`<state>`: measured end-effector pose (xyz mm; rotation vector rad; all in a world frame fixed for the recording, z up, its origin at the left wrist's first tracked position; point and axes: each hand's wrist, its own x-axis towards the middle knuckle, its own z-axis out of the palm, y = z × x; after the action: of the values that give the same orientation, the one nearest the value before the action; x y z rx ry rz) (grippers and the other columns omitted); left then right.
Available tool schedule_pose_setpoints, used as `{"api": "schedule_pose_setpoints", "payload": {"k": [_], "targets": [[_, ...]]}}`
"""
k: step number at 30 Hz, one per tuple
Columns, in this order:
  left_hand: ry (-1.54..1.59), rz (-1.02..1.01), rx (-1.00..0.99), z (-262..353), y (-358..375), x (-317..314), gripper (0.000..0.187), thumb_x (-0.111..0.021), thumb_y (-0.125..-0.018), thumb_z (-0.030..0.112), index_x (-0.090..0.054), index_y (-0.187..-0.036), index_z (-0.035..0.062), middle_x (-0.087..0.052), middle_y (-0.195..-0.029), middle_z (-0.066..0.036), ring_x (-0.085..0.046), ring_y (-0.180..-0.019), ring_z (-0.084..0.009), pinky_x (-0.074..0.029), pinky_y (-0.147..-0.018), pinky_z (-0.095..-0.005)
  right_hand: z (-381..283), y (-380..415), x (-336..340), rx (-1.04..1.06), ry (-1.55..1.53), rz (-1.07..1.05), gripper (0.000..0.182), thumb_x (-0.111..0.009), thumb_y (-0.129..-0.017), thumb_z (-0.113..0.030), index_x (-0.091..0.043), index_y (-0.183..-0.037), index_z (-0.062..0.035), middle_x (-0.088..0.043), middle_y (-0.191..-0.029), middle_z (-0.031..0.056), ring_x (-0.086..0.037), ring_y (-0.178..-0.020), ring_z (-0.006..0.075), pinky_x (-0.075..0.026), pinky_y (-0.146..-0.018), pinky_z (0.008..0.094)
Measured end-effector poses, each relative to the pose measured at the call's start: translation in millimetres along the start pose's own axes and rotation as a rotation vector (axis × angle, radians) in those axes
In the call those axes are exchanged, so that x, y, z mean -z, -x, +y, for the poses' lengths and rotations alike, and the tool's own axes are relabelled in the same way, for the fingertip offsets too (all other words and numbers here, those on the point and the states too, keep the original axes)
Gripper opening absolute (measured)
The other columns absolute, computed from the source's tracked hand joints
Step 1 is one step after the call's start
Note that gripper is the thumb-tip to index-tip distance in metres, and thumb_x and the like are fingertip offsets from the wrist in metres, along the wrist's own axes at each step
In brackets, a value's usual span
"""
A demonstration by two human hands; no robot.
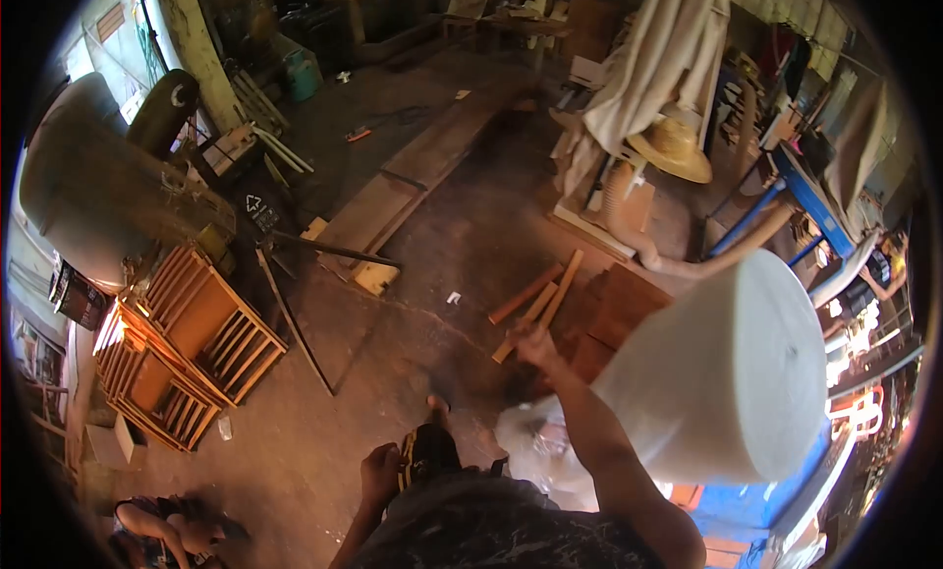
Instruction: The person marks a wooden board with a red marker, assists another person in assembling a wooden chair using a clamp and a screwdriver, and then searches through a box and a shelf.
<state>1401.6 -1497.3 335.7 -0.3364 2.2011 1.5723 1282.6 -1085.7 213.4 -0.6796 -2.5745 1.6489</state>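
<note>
My right hand [533, 344] reaches forward, overlapping the ends of two pale wooden strips [558, 292] on the floor. Its fingers are smeared, and I cannot tell whether they grip a strip. A darker reddish wooden piece [526, 294] lies beside the strips, with flat reddish-brown sheets [617, 309] to their right. My left hand [380, 473] hangs low beside my dark shorts [429, 453], fingers curled in and nothing showing in them. Right of my right arm stands a large roll of whitish translucent wrap [702, 372], with loose clear film [540, 436] at its near side.
Slatted wooden frames [192, 343] stack at the left, near thin dark legs [295, 318] jutting over the floor. Long boards [413, 181] lie ahead. A ribbed hose [629, 215] and straw hat [673, 148] are at the right. One person [167, 530] sits lower left; another [879, 269] is far right.
</note>
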Motion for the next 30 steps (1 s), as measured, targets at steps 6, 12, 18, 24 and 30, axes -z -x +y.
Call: {"api": "schedule_pose_setpoints", "payload": {"k": [6,12,18,24,30], "targets": [[-0.208,-0.018,-0.192,85.6,-239.7,31.7,0.038,-0.051,-0.093,0.024,-0.059,-0.109,-0.0090,-0.069,-0.080,-0.014,-0.064,-0.070,-0.0173,-0.051,-0.066,-0.0309,-62.4,-191.2,-66.9,-0.184,0.003,-0.135,0.025,-0.060,-0.086,-0.029,-0.066,-0.098,-0.0076,-0.066,-0.077,0.0064,-0.061,-0.062,0.0214,-0.049,-0.056,0.0354],[-0.057,-0.022,-0.203,275.7,-419.9,61.4,0.040,-0.052,-0.094,0.025,-0.056,-0.116,-0.0078,-0.069,-0.079,-0.011,-0.061,-0.065,-0.0146,-0.050,-0.063,-0.0286,38.8,-219.0,-64.5,-0.398,0.421,-0.600,0.019,-0.058,-0.081,-0.024,-0.066,-0.088,-0.0087,-0.064,-0.079,0.0081,-0.062,-0.075,0.0242,-0.049,-0.060,0.0403],[0.076,0.053,-0.148,342.8,-622.7,54.8,0.036,-0.052,-0.093,0.016,-0.053,-0.122,-0.0065,-0.069,-0.085,-0.010,-0.060,-0.070,-0.0127,-0.050,-0.066,-0.0265,15.2,-369.4,-25.4,-0.723,0.328,-0.522,0.022,-0.057,-0.082,-0.023,-0.064,-0.095,-0.0069,-0.063,-0.079,0.0086,-0.060,-0.070,0.0222,-0.048,-0.055,0.0386],[-0.105,0.036,-0.158,416.5,-864.6,26.4,0.050,-0.065,-0.083,0.023,-0.051,-0.124,-0.0026,-0.068,-0.090,-0.017,-0.067,-0.082,-0.0264,-0.051,-0.075,-0.0352,-27.3,-687.2,-55.8,-0.619,0.323,-0.603,0.026,-0.057,-0.083,-0.023,-0.061,-0.101,-0.0050,-0.062,-0.079,0.0092,-0.058,-0.065,0.0201,-0.047,-0.051,0.0368],[-0.080,0.177,-0.212,557.9,-975.6,61.8,0.054,-0.064,-0.085,0.022,-0.045,-0.130,-0.0022,-0.066,-0.104,-0.018,-0.065,-0.096,-0.0271,-0.050,-0.085,-0.0356,-202.4,-1066.4,-89.3,-0.515,-0.130,-0.368,0.030,-0.056,-0.084,-0.022,-0.058,-0.108,-0.0031,-0.061,-0.080,0.0098,-0.057,-0.060,0.0180,-0.047,-0.046,0.0351]]}}
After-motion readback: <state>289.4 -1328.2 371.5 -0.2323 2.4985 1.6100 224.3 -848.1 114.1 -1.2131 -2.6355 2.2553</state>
